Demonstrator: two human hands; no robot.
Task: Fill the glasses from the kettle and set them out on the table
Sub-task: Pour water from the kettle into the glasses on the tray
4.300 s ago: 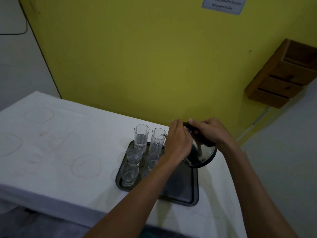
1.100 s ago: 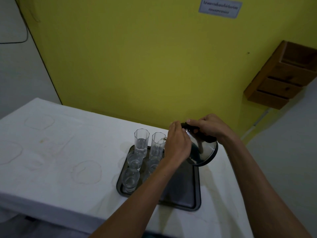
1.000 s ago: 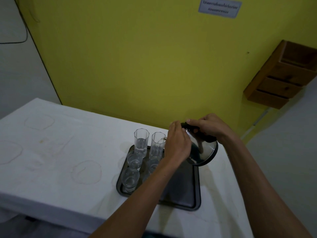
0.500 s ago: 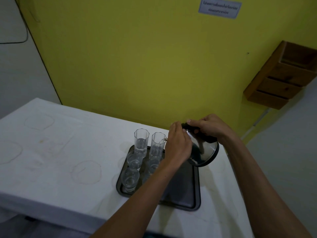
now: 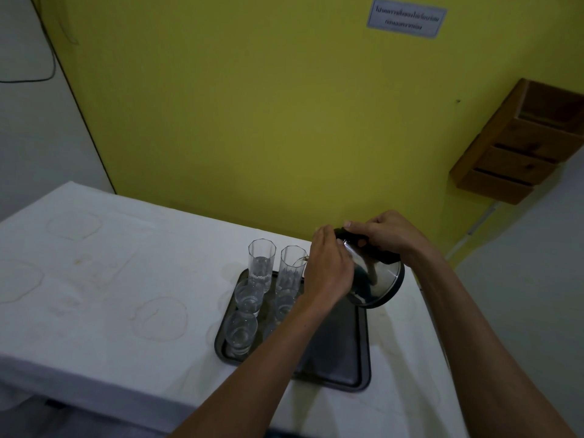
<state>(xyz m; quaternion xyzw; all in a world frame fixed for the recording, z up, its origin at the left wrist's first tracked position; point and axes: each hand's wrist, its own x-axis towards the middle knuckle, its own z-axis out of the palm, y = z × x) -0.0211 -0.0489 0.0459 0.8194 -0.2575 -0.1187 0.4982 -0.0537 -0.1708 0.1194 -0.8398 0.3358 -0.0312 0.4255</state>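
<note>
A person tips a steel kettle [image 5: 376, 279] over a dark tray [image 5: 335, 352] of glasses on a white-covered table [image 5: 94, 295]; the right hand [image 5: 384, 237] is closed around the kettle's black handle at the top, while the left hand [image 5: 328, 268] is pressed against the kettle's near side, its fingers curved over the body; the spout sits at the rim of the right tall glass [image 5: 292, 268], just beside the left tall glass [image 5: 260, 263], which holds some water; both stand upright at the far edge of the tray; shorter glasses [image 5: 248, 300] stand in front of them, the nearest one [image 5: 241, 333] at the tray's near left corner, others partly hidden by the left forearm; a yellow wall [image 5: 252, 105] rises behind the table, with a small sign [image 5: 407, 18] and a wooden rack [image 5: 521, 143] to the right.
</note>
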